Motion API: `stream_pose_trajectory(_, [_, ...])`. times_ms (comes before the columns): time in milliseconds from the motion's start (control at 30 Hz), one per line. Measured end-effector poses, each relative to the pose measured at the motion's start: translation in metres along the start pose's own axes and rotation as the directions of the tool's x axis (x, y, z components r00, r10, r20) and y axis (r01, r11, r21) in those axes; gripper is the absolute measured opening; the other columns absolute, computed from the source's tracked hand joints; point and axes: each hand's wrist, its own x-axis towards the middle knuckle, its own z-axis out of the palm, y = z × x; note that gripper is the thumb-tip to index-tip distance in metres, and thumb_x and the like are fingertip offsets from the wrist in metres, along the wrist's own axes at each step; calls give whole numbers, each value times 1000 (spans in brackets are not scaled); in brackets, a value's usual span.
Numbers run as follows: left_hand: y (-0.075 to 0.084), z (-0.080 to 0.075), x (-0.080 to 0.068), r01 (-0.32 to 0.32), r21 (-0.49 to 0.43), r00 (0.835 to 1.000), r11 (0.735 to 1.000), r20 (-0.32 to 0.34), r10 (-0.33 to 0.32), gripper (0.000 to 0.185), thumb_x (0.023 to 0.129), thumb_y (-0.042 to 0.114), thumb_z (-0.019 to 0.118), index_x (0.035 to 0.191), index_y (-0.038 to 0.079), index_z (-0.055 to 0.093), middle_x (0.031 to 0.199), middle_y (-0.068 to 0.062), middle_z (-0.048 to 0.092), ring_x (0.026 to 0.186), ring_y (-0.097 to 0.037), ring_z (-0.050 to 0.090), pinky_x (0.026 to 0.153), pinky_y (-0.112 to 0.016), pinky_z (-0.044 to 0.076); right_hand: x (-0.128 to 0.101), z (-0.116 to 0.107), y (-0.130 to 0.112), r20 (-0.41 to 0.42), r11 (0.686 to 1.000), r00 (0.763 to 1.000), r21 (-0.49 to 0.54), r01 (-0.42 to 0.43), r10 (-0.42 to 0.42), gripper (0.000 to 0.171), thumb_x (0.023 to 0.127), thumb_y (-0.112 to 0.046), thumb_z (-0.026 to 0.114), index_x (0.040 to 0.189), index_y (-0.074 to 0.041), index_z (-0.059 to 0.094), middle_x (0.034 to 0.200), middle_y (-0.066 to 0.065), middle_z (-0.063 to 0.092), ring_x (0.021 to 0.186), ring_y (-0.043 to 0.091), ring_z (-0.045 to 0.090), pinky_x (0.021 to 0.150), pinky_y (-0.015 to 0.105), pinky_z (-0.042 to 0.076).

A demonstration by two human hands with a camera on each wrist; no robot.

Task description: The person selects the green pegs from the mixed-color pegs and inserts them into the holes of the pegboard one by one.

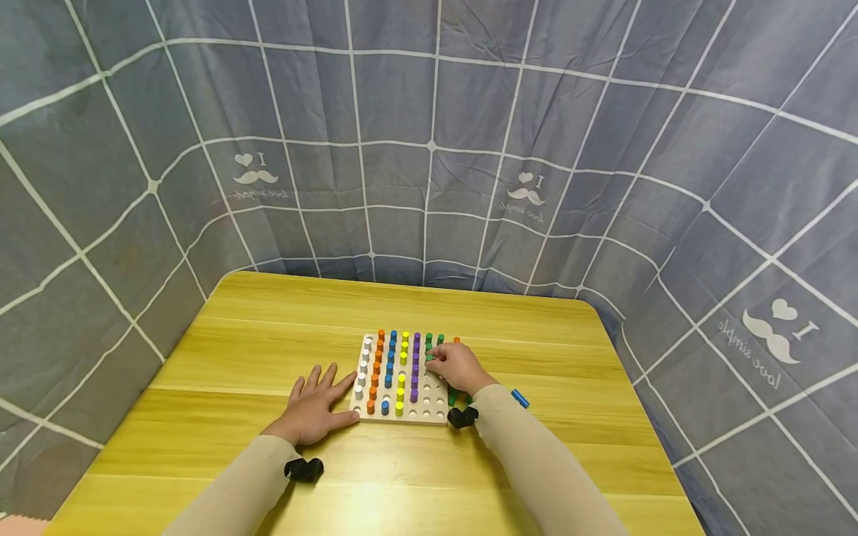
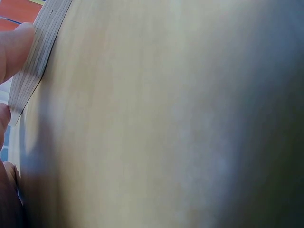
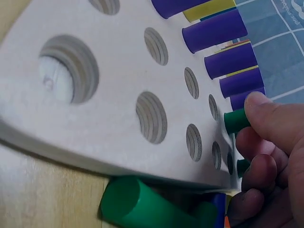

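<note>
A wooden pegboard (image 1: 418,420) lies on the table, holding columns of white pegs (image 1: 363,366), orange pegs (image 1: 376,368), blue pegs (image 1: 390,358), yellow pegs (image 1: 401,381), purple pegs (image 1: 415,359) and some green pegs (image 1: 429,338). My right hand (image 1: 461,366) is over the board's right side. In the right wrist view its thumb and finger pinch a green peg (image 3: 234,121) at the board's surface; its far end is hidden by the fingers. My left hand (image 1: 311,409) rests with spread fingers at the board's left edge, thumb and forefinger touching it.
Loose green pegs (image 3: 124,198) lie on the table along the board's right side, partly under my right hand. A blue peg (image 1: 520,398) lies farther right, beyond the sleeve. An orange peg (image 1: 456,340) shows behind the hand. A grey checked curtain (image 1: 395,179) surrounds the table (image 1: 268,313).
</note>
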Motion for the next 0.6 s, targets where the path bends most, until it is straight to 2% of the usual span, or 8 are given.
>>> stream_pose_trajectory(167, [0,2,1,4,1,1000,1000,3,-4,89,96,69,62,167,26,32,175,-25,11,160,-55,-2,123,-74,-3,-4,-7,2,1,999,1000,52,-6,6,32,102,-23,72,130,-8,75,78,2,70,64,13,56,60,27,46])
stream_pose_trajectory(300, [1,2,2,6,-4,1000,1000,2,-6,89,96,69,62,168,27,31,176,-24,10,161,-55,-2,124,-74,-4,-7,-19,6,-42,998,999,56,-3,5,32,102,-25,71,129,-8,75,81,5,69,64,15,52,61,29,43])
stream_pose_trajectory(433, [0,4,5,1,-19,1000,1000,-8,-1,88,96,68,63,167,26,32,175,-26,10,160,-55,-3,123,-74,-5,-9,-31,14,-84,998,996,66,-3,9,31,100,-23,72,127,-7,76,86,2,69,70,14,53,64,27,45])
stream_pose_trajectory(600, [-4,8,7,-10,-27,1000,1000,-28,9,91,94,72,62,167,27,33,175,-26,11,161,-55,-3,124,-73,-6,-13,-44,29,-58,998,998,60,-25,28,31,99,-22,74,127,-9,77,75,1,63,60,12,48,56,25,40])
